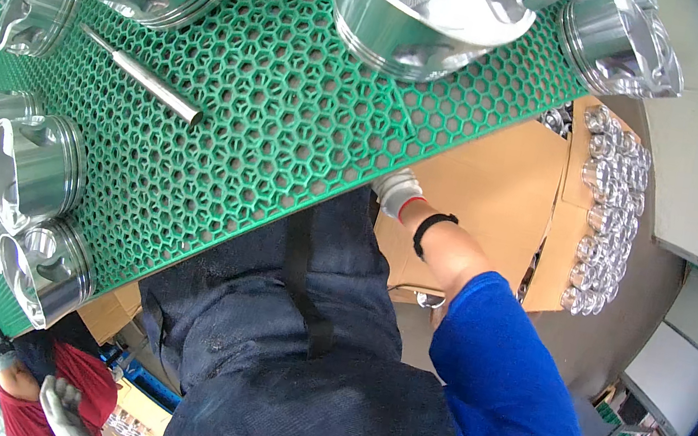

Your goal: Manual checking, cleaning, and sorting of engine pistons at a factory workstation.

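My right hand (397,191), in a white glove with a red-edged cuff, is beside the near edge of the green honeycomb mat (292,118). The mat's edge and the dark apron hide its fingers, so I cannot see whether it holds anything. Its arm comes from a blue sleeve, with a black band at the wrist. Brown cardboard (481,193) lies just beyond the hand. My left hand is out of sight. On the mat stand shiny metal pistons, among them a large one (414,37) at the top middle. A slim metal rod (155,85) with a thinner tip lies left of centre.
More pistons (37,169) stand along the mat's left side. Rows of pistons (604,222) rest on cardboard at the right, below the mat. At lower left is a person in a red top (82,377), with a gloved hand (63,410) showing.
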`<move>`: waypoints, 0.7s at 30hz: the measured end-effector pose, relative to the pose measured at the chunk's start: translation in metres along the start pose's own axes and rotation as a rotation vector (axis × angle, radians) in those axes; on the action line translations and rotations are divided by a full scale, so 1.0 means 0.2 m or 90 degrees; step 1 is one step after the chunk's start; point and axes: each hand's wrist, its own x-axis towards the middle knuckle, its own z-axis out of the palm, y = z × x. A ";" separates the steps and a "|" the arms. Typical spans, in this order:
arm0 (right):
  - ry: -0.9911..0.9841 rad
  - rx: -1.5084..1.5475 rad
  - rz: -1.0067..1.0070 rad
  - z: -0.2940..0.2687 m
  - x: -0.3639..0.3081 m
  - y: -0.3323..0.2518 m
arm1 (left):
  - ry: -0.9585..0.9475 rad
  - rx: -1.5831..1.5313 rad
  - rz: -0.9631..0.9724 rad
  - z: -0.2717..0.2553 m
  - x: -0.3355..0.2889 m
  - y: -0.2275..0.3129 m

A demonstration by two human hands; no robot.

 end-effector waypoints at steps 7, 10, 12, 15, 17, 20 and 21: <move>-0.014 0.000 0.040 0.55 0.41 -0.03 | -0.087 -0.004 -0.050 0.16 -0.13 -0.03; -0.132 0.037 0.031 0.29 -0.13 0.08 | -0.211 0.016 -0.038 0.35 -0.06 0.07; -0.079 0.084 0.042 0.24 -0.29 0.12 | -0.273 0.014 -0.012 0.39 -0.01 0.10; 0.145 0.105 -0.115 0.07 -0.69 0.22 | -0.353 0.022 0.021 0.49 0.00 0.17; 0.242 0.119 -0.062 -0.06 -0.93 0.25 | -0.376 0.009 0.066 0.58 -0.02 0.23; 0.338 0.130 0.043 -0.21 -1.26 0.31 | -0.434 -0.005 0.114 0.60 0.15 0.13; 0.370 0.154 0.137 -0.23 -1.37 0.32 | -0.498 -0.025 0.157 0.61 0.23 0.07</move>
